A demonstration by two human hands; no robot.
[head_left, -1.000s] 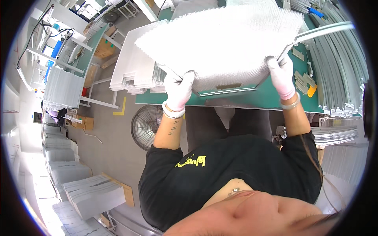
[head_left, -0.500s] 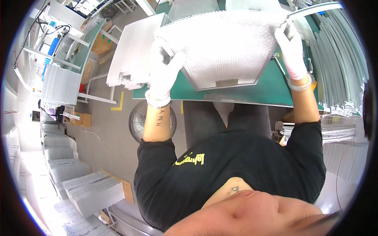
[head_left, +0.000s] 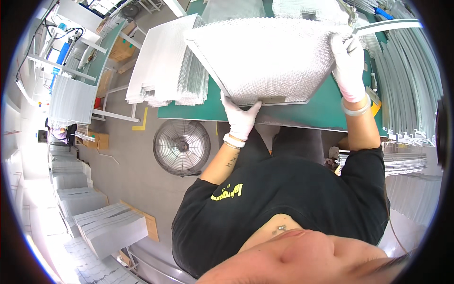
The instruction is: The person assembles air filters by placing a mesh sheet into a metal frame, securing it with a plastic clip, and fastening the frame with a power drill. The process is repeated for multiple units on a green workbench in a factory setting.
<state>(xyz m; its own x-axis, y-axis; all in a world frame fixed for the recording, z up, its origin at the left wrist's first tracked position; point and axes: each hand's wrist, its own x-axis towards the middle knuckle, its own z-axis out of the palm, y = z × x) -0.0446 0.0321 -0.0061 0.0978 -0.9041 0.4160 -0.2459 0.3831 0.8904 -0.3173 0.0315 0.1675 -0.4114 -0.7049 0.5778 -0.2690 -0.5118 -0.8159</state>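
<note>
A silvery mesh filter panel (head_left: pixel 265 61) is tilted up over the green workbench, a thin metal rim along its near edge. My left hand (head_left: pixel 241 118), in a white glove, holds that near edge toward its left end, thumb and fingers apart along the rim. Gloved as well, my right hand (head_left: pixel 349 68) is closed on the panel's right edge near the far corner. From that corner a pale metal frame strip (head_left: pixel 388 27) sticks out to the right. The fingers behind the panel are hidden.
Flat mesh sheets (head_left: pixel 163 61) are stacked on the bench (head_left: pixel 189 111) at the left. Long metal strips (head_left: pixel 406 80) line the right side, near a screwdriver (head_left: pixel 373 81). A floor fan (head_left: pixel 181 147) stands left of my legs. Panel stacks (head_left: pixel 111 227) lie lower left.
My left hand has moved from the panel's left edge down and right to its near edge. The panel has shifted slightly, and the strip at its corner has moved a little right and down.
</note>
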